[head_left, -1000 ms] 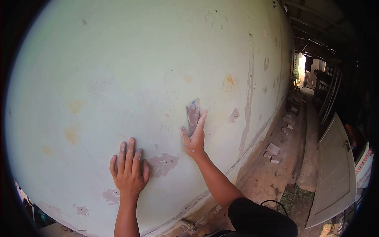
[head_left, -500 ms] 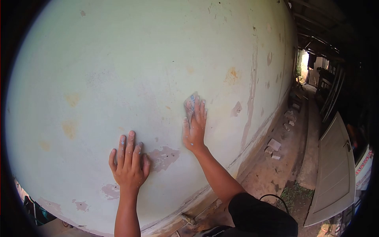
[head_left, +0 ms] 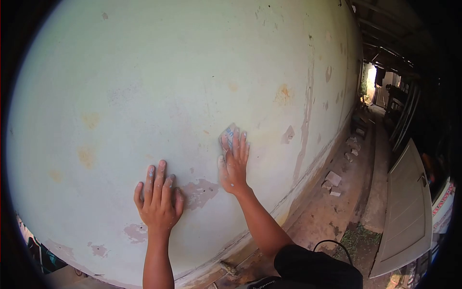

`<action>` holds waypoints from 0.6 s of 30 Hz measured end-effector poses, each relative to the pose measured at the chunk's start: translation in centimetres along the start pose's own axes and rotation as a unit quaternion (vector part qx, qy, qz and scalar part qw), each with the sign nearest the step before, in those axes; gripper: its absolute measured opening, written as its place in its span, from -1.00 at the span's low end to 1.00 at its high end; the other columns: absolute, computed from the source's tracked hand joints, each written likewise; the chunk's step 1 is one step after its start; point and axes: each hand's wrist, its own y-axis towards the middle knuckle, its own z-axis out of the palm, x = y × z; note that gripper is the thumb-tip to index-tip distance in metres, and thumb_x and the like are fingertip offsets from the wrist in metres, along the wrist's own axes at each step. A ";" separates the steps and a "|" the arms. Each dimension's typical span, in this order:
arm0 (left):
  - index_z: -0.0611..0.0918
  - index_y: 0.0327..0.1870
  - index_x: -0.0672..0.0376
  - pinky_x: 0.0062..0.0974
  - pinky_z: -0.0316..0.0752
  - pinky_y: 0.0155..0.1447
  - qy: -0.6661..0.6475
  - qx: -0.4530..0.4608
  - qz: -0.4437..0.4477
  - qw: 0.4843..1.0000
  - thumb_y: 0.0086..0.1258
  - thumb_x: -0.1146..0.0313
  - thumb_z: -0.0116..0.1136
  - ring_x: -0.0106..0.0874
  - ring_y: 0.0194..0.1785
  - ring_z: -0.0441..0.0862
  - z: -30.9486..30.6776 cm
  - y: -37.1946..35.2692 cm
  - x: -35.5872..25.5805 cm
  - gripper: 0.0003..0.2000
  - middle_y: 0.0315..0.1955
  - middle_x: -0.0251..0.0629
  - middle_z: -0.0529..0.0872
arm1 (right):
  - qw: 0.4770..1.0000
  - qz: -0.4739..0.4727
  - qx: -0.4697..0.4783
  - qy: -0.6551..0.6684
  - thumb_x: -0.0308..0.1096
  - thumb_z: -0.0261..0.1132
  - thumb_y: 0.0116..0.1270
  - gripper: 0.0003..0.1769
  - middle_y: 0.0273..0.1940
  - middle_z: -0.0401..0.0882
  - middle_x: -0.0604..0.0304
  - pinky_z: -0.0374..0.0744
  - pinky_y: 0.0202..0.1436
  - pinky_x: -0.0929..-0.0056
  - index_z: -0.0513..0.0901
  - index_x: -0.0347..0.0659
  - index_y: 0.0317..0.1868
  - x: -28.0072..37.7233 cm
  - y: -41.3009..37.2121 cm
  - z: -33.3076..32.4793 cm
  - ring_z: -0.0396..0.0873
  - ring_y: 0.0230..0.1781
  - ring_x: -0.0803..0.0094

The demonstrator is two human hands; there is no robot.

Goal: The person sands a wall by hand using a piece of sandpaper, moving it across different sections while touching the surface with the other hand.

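The grip of the right hand (head_left: 234, 166) is flat: the fingers are extended and slightly parted, and a pale sheet (head_left: 229, 131) with blue lettering is held beneath them against the wall (head_left: 159, 72). Part of the sheet is exposed around the index and middle fingers; the rest is covered. The left hand (head_left: 161, 207) is placed on the wall with fingers spread, nothing being held, beside a peeled patch (head_left: 201, 193).

Caution: because the sheet appears to be retained mainly by pressure, it could be dropped or creased if that pressure were eased or unevenly applied. Fingertips could be scraped if the sheet were displaced from beneath them. Its edge could be caught on the rim of the peeled patch, and flaking could be spread. Support at the left hand could be lost if the surface is dusty; the firmness of its contact cannot be judged.
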 end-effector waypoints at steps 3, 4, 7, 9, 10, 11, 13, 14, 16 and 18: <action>0.70 0.03 0.01 -0.19 0.06 0.68 0.007 -0.008 -0.009 1.000 0.37 0.23 0.25 -0.28 0.63 0.44 0.2 -0.2 -0.5 -0.75 0.51 -0.33 0.62 | 1.000 -0.016 0.006 0.003 -0.23 0.01 0.66 -0.33 0.81 -0.15 -0.04 -0.26 0.77 -0.26 0.26 0.00 0.74 -4.6 -1.0 -0.9 -0.29 0.81 -0.20; 0.73 0.03 -0.03 -0.20 0.06 0.67 0.002 -0.003 -0.017 1.000 0.39 0.20 0.25 -0.34 0.61 0.47 0.1 -0.2 -0.8 -0.75 0.51 -0.38 0.62 | 0.999 -0.025 -0.019 0.009 -0.21 0.01 0.69 -0.33 0.81 -0.13 0.00 -0.24 0.77 -0.26 0.23 0.11 0.75 -6.2 -0.5 -1.2 -0.25 0.81 -0.19; 0.77 0.08 -0.11 -0.21 0.05 0.67 0.000 0.015 -0.015 1.000 0.42 0.13 0.26 -0.40 0.60 0.48 -0.1 -0.2 -1.1 -0.73 0.53 -0.46 0.61 | 0.996 0.024 -0.080 0.045 -0.21 -0.01 0.70 -0.32 0.81 -0.16 -0.02 -0.22 0.78 -0.22 0.18 0.05 0.77 -10.1 3.9 -1.8 -0.27 0.81 -0.18; 0.78 0.18 -0.19 -0.20 0.03 0.68 0.002 0.034 -0.005 0.999 0.45 0.08 0.25 -0.42 0.61 0.45 0.1 -0.4 -1.5 -0.67 0.56 -0.52 0.56 | 0.943 0.190 -0.225 0.155 -0.22 -0.03 0.70 -0.31 0.81 -0.19 -0.04 -0.22 0.79 -0.20 0.15 0.00 0.78 -12.0 6.5 -1.5 -0.28 0.81 -0.18; 0.78 0.18 -0.19 -0.20 0.03 0.68 0.000 0.035 -0.007 0.999 0.45 0.08 0.25 -0.42 0.61 0.45 0.2 -0.7 -1.7 -0.67 0.56 -0.52 0.56 | 0.944 0.190 -0.224 0.153 -0.22 -0.03 0.70 -0.31 0.81 -0.19 -0.04 -0.22 0.79 -0.20 0.15 0.00 0.78 -10.5 6.2 -2.0 -0.28 0.81 -0.18; 0.76 0.21 -0.16 -0.19 -0.01 0.70 -0.004 0.036 -0.002 0.999 0.43 0.12 0.25 -0.38 0.64 0.42 0.4 -0.8 -1.7 -0.64 0.57 -0.47 0.55 | 0.966 0.147 -0.176 0.118 -0.22 -0.03 0.70 -0.30 0.81 -0.22 -0.08 -0.25 0.79 -0.18 0.12 -0.14 0.76 -6.8 6.0 -2.4 -0.30 0.81 -0.19; 0.74 0.24 -0.12 -0.18 -0.04 0.72 -0.004 0.033 0.007 0.999 0.41 0.15 0.25 -0.33 0.66 0.39 0.7 -0.6 -1.7 -0.61 0.58 -0.42 0.54 | 0.993 0.068 -0.084 0.047 -0.21 -0.03 0.70 -0.29 0.81 -0.24 -0.11 -0.28 0.79 -0.19 0.11 -0.23 0.76 -2.0 3.6 -0.9 -0.32 0.81 -0.22; 0.74 0.24 -0.12 -0.18 -0.04 0.72 -0.001 0.032 0.005 0.999 0.41 0.16 0.25 -0.33 0.65 0.40 0.8 -0.7 -1.7 -0.61 0.58 -0.42 0.54 | 0.999 0.034 -0.036 0.008 -0.20 -0.01 0.69 -0.29 0.81 -0.23 -0.11 -0.28 0.78 -0.23 0.14 -0.18 0.76 -0.8 1.2 -0.1 -0.31 0.81 -0.22; 0.74 0.25 -0.12 -0.19 -0.04 0.72 0.000 0.037 0.005 0.999 0.41 0.17 0.25 -0.34 0.65 0.40 0.6 -0.9 -1.9 -0.62 0.57 -0.43 0.55 | 1.000 0.015 0.003 -0.013 -0.21 0.00 0.68 -0.29 0.81 -0.22 -0.11 -0.27 0.78 -0.25 0.17 -0.14 0.76 -2.4 -2.8 0.5 -0.31 0.81 -0.22; 0.74 0.23 -0.10 -0.20 -0.02 0.71 -0.001 0.028 0.005 1.000 0.41 0.18 0.25 -0.35 0.64 0.41 0.7 -0.8 -1.9 -0.63 0.56 -0.43 0.56 | 1.000 -0.002 0.008 -0.023 -0.22 0.05 0.67 -0.31 0.80 -0.14 -0.06 -0.21 0.77 -0.30 0.22 0.10 0.76 -5.4 -3.8 0.4 -0.22 0.80 -0.25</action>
